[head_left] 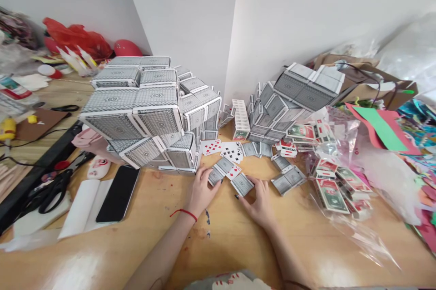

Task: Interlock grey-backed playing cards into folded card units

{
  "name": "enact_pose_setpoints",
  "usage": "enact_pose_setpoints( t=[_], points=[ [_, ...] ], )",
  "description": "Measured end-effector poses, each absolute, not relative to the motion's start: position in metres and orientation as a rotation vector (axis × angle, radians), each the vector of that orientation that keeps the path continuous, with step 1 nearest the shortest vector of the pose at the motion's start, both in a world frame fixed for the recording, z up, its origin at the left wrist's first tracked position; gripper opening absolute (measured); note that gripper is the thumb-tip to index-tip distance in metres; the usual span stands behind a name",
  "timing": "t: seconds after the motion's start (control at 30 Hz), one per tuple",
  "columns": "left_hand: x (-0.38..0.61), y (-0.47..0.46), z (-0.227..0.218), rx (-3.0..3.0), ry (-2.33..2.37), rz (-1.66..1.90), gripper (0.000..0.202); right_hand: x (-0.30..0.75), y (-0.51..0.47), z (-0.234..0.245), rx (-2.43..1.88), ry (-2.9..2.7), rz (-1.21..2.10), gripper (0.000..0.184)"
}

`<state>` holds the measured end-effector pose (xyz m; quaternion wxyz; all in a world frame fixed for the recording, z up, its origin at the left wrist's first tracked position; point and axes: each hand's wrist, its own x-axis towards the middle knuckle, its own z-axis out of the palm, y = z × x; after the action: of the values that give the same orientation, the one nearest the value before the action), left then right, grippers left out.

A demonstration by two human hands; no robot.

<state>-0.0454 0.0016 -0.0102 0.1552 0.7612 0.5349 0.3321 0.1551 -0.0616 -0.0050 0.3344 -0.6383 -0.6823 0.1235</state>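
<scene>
Low over the wooden table, my left hand (200,192) grips a grey-backed playing card (215,176) at its left and near edges. My right hand (258,201) pinches another grey-backed card (242,184) between thumb and fingers. Between the two, a face-up red diamond card (233,172) shows partly, the rest covered. Just beyond lie a spade card (232,151) and a red diamond card (211,146), both face up. Folded grey-backed cards (289,180) sit to the right of my right hand.
A large stack of blocks built from cards (156,117) stands at left, a second stack (289,95) at right. Red and green card boxes (332,194) lie on clear plastic. A phone (118,194), scissors (56,190) and a white paper roll (80,203) are at left.
</scene>
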Motion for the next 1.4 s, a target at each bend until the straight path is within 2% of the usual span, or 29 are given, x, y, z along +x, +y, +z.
enact_pose_setpoints(
  t=[0.43,1.4],
  points=[
    [-0.045,0.004,-0.010,2.149,1.494,1.094,0.030,0.153,-0.060,-0.012,-1.696,-1.682,0.253,0.051],
    [-0.049,0.002,-0.010,2.170,1.454,1.000,0.029,0.146,-0.053,-0.016,-1.839,-1.780,0.143,0.049]
  ],
)
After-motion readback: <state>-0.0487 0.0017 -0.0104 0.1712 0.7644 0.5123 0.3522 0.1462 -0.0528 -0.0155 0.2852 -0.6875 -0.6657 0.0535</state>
